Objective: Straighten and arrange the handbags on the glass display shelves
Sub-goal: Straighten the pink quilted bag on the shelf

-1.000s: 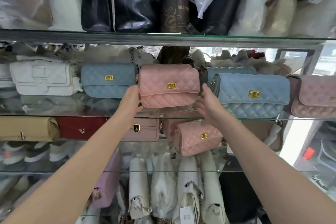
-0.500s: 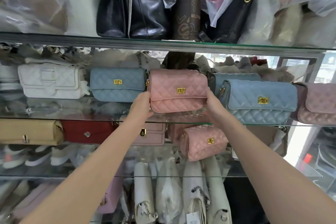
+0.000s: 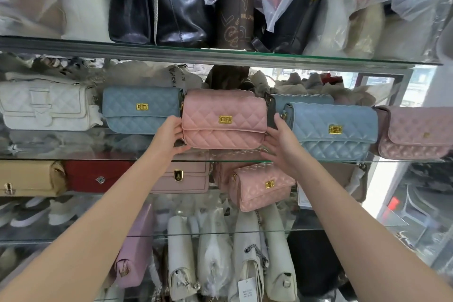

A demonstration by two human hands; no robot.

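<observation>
A pink quilted handbag with a gold clasp stands upright on the middle glass shelf. My left hand grips its left end and my right hand presses its right end. Left of it sits a blue quilted bag, then a white quilted bag. On the right another blue quilted bag stands in front of a second blue one, followed by a mauve quilted bag.
The top shelf holds black bags and plastic-wrapped bags. Below, a tan bag, a red bag, a pale pink bag and a tilted small pink quilted bag share a shelf. White wrapped bags stand lowest.
Both hands stay on the pink bag's ends, and the right hand has slid lower along its right side. The camera has shifted slightly, moving the shelves right and down in view.
</observation>
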